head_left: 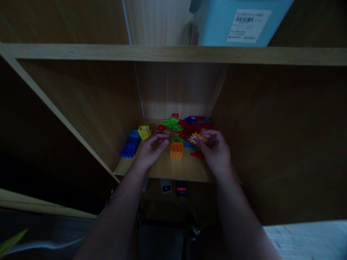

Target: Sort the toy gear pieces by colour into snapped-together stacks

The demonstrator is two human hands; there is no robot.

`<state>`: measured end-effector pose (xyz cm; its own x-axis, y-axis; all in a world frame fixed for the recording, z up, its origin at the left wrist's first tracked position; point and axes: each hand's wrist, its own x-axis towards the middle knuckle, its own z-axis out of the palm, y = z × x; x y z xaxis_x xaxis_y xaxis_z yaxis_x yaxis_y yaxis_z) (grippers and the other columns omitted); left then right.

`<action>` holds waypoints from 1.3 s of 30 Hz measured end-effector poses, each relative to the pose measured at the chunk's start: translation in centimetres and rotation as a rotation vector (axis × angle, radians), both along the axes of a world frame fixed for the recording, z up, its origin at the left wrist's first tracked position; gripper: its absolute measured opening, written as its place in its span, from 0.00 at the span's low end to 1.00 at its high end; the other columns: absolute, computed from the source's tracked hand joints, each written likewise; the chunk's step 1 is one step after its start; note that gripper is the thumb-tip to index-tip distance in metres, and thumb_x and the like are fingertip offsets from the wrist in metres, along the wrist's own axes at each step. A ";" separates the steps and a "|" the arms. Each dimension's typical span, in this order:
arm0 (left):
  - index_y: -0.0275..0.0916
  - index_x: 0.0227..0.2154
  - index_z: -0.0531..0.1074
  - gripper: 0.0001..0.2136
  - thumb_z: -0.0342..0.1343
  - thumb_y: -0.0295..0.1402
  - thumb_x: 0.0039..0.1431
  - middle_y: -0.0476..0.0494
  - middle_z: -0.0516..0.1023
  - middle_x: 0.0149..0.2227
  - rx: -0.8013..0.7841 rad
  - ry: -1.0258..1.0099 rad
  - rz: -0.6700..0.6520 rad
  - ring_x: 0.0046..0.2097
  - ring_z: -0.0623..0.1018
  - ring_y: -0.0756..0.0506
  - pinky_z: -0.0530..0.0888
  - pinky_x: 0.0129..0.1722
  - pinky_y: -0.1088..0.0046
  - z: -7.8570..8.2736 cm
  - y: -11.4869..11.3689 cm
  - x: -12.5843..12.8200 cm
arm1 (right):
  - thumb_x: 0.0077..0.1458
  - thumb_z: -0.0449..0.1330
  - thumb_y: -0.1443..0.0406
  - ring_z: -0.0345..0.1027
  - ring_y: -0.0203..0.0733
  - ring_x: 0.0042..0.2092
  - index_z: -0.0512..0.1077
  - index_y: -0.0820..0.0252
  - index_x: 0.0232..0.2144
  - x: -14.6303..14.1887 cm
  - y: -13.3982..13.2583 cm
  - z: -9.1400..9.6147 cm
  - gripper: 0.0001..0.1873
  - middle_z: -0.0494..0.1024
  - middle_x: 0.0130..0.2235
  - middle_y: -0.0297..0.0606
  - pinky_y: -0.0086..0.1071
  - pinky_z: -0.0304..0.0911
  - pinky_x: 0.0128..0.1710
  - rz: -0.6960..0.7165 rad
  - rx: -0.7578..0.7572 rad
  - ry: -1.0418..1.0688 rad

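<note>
Both my arms reach into a dim wooden shelf compartment (162,169) strewn with toothed plastic building tiles. My left hand (151,150) rests on the shelf with its fingers curled loosely, holding nothing I can make out, just left of an orange block (176,150) with a green tile on top. My right hand (215,150) pinches a small orange tile (195,138) at its fingertips. Behind the hands lie green tiles (172,123), red tiles (193,128) and a purple one (190,118). A blue stack (130,145) and a yellow block (144,131) sit to the left.
A shelf board (173,53) runs across above, carrying a light blue box (238,21) with a white label. Wooden side walls close the compartment in left and right. Two small devices (173,187) with lit displays sit below the shelf's front edge.
</note>
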<state>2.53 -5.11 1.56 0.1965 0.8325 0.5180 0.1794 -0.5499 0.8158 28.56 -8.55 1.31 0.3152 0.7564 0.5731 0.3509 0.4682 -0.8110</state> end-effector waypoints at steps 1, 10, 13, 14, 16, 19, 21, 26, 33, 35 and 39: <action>0.43 0.48 0.83 0.17 0.64 0.50 0.68 0.40 0.85 0.52 0.019 -0.002 -0.002 0.57 0.81 0.38 0.75 0.61 0.56 0.1 -0.1 0.0 | 0.58 0.72 0.55 0.79 0.44 0.46 0.74 0.52 0.46 -0.6 -0.2 0.3 0.17 0.82 0.46 0.38 0.39 0.77 0.48 0.052 -0.006 0.028; 0.45 0.40 0.86 0.13 0.72 0.47 0.61 0.40 0.82 0.53 0.018 -0.110 -0.311 0.57 0.80 0.38 0.75 0.62 0.54 0.7 -0.5 -0.3 | 0.59 0.72 0.58 0.78 0.41 0.39 0.73 0.50 0.42 -6.3 -2.7 2.4 0.13 0.82 0.39 0.34 0.35 0.77 0.40 0.283 -0.023 0.128; 0.43 0.33 0.85 0.11 0.72 0.45 0.61 0.40 0.82 0.52 -0.038 -0.138 -0.331 0.56 0.80 0.39 0.76 0.59 0.57 0.4 -0.4 -0.3 | 0.61 0.71 0.57 0.79 0.42 0.39 0.75 0.50 0.42 -7.1 -3.2 2.3 0.11 0.83 0.39 0.35 0.35 0.77 0.39 0.301 -0.040 0.099; 0.42 0.32 0.85 0.11 0.72 0.45 0.62 0.41 0.82 0.52 -0.056 -0.147 -0.320 0.55 0.80 0.40 0.75 0.60 0.57 0.3 -0.4 -0.3 | 0.62 0.70 0.57 0.79 0.42 0.39 0.75 0.50 0.43 -7.2 -3.3 2.3 0.11 0.84 0.40 0.35 0.36 0.78 0.39 0.288 -0.046 0.069; 0.42 0.31 0.84 0.12 0.73 0.45 0.61 0.41 0.81 0.52 -0.085 -0.175 -0.281 0.55 0.80 0.41 0.75 0.61 0.58 0.1 -0.3 -0.3 | 0.62 0.71 0.57 0.80 0.44 0.42 0.77 0.49 0.47 -6.9 -3.4 2.5 0.12 0.84 0.46 0.38 0.38 0.79 0.40 0.243 -0.031 -0.037; 0.41 0.31 0.84 0.13 0.73 0.46 0.60 0.43 0.81 0.51 -0.101 -0.201 -0.217 0.54 0.80 0.41 0.73 0.62 0.58 0.1 -0.2 -0.3 | 0.61 0.73 0.60 0.79 0.49 0.53 0.78 0.45 0.53 -6.2 -3.4 2.8 0.19 0.80 0.56 0.40 0.46 0.79 0.52 0.216 0.085 -0.252; 0.41 0.31 0.84 0.14 0.73 0.47 0.60 0.43 0.81 0.49 -0.097 -0.208 -0.194 0.54 0.80 0.42 0.73 0.63 0.57 0.1 -0.1 -0.3 | 0.60 0.74 0.62 0.76 0.52 0.59 0.78 0.44 0.55 -5.7 -3.2 2.9 0.21 0.80 0.58 0.40 0.50 0.75 0.60 0.220 0.148 -0.349; 0.41 0.31 0.83 0.16 0.72 0.49 0.60 0.44 0.80 0.49 -0.098 -0.193 -0.170 0.54 0.79 0.41 0.72 0.63 0.58 0.0 0.0 -0.3 | 0.63 0.72 0.61 0.76 0.53 0.59 0.78 0.42 0.53 -5.3 -2.8 2.4 0.17 0.82 0.56 0.38 0.54 0.72 0.63 0.189 0.164 -0.405; 0.43 0.47 0.79 0.21 0.66 0.55 0.64 0.41 0.82 0.50 -0.124 -0.125 -0.129 0.56 0.79 0.38 0.74 0.61 0.57 -0.3 0.4 -0.2 | 0.60 0.73 0.57 0.78 0.52 0.54 0.75 0.47 0.49 -3.7 -1.7 0.8 0.17 0.83 0.53 0.40 0.50 0.73 0.57 0.125 0.055 -0.319; 0.43 0.53 0.77 0.26 0.73 0.51 0.58 0.38 0.80 0.58 -0.124 -0.094 -0.154 0.63 0.77 0.36 0.72 0.64 0.55 -0.6 0.6 -0.2 | 0.60 0.73 0.55 0.78 0.52 0.53 0.75 0.48 0.49 -3.0 -1.2 0.3 0.19 0.83 0.52 0.41 0.50 0.73 0.57 0.138 0.002 -0.300; 0.46 0.61 0.73 0.39 0.81 0.44 0.46 0.36 0.76 0.65 -0.138 -0.011 -0.245 0.68 0.74 0.33 0.70 0.69 0.50 -1.6 1.1 0.0 | 0.59 0.72 0.54 0.78 0.50 0.52 0.74 0.50 0.48 -2.0 -0.7 -0.4 0.18 0.84 0.50 0.40 0.48 0.72 0.58 0.181 -0.044 -0.282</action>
